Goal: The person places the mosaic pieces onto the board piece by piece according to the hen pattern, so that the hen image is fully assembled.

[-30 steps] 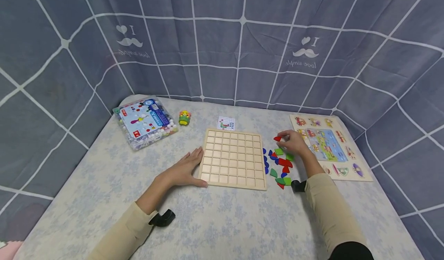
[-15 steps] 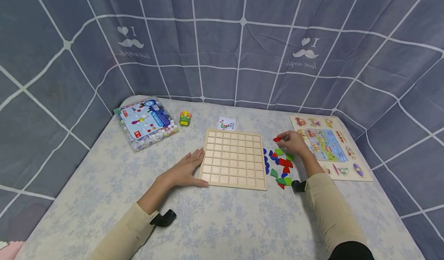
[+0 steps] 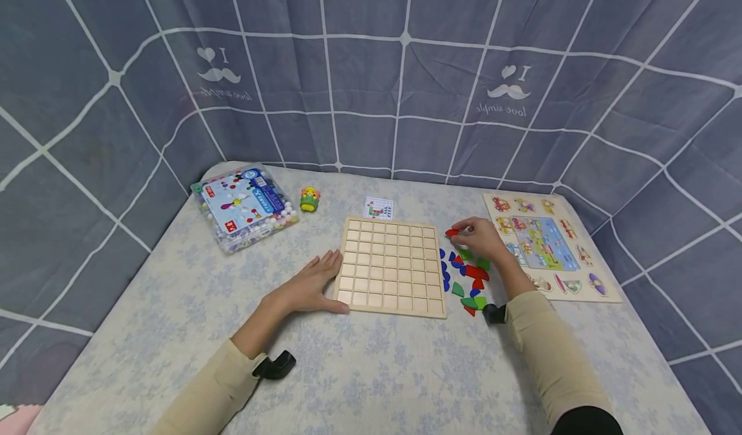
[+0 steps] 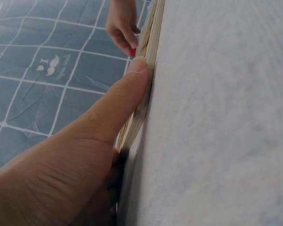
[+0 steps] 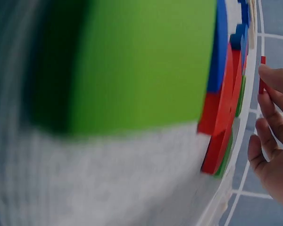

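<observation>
A square wooden grid board lies flat on the table, its cells all bare. My left hand rests at the board's near left corner with fingers extended along the left side; the thumb lies against the front edge. Beyond the board's right side, my right hand pinches a small red piece between thumb and fingertips, above the tabletop. Below that hand is a loose group of flat pieces: blue semicircles, red ones and green ones.
A small pattern card lies behind the board. At the left back are a clear box of beads and a little toy figure. A wooden picture puzzle lies right of the pieces. A grid-patterned curtain hangs behind.
My right hand has moved left toward the board, carrying the red piece with it. My left hand stays at the board's corner.
</observation>
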`<state>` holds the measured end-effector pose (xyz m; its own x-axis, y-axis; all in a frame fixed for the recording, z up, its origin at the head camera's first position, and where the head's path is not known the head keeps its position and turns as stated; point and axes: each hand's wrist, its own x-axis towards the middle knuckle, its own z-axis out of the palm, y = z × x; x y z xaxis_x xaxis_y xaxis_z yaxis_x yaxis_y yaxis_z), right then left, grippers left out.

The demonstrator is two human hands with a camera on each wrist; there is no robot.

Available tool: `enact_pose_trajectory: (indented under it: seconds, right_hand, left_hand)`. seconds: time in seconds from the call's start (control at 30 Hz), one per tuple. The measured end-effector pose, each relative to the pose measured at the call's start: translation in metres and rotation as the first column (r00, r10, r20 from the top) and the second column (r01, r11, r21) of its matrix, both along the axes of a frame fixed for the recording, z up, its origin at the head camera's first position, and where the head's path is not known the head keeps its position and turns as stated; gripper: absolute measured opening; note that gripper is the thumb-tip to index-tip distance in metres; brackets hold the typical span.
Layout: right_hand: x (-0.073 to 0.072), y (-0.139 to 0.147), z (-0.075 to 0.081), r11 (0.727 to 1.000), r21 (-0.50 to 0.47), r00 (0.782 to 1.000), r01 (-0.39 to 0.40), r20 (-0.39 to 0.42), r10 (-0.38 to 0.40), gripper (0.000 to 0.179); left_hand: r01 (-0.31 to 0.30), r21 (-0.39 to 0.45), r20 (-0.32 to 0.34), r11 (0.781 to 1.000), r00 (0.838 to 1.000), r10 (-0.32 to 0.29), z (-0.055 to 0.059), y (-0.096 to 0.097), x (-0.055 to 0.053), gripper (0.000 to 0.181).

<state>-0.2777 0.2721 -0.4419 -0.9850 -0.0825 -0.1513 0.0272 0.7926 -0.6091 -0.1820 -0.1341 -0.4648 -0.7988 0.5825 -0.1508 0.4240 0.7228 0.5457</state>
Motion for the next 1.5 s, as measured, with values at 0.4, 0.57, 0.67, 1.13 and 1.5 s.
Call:
enact_pose_trajectory:
  seconds: [0.4,0.57,0.67,1.13,1.5]
  right_hand:
    - [0.002,-0.022,0.008,0.994,-0.013,0.989,-0.107,-0.103,0.105,0.033]
    - [0.003,-0.034,0.013,0.992,-0.015,0.986,-0.127,-0.109,0.125,0.033]
    - [0.003,-0.041,0.016,0.988,-0.019,0.980,-0.155,-0.126,0.151,0.033]
    - [0.004,-0.082,0.019,0.964,-0.003,0.951,-0.266,-0.163,0.262,0.031]
    - [0.001,-0.120,0.022,0.936,-0.019,0.921,-0.351,-0.189,0.341,0.030]
  left_hand:
    - [-0.007,-0.016,0.013,1.000,1.000,0.007,0.003,0.001,-0.002,0.118]
    - [-0.006,-0.015,0.007,1.000,1.000,0.006,0.003,0.002,-0.002,0.118]
    - [-0.007,-0.008,0.009,1.000,1.000,0.007,0.003,0.002,-0.002,0.118]
    - [-0.015,-0.011,0.008,1.000,1.000,0.015,0.004,0.003,0.003,0.118]
    - [-0.023,-0.029,-0.003,0.999,1.000,0.023,0.004,0.005,0.005,0.117]
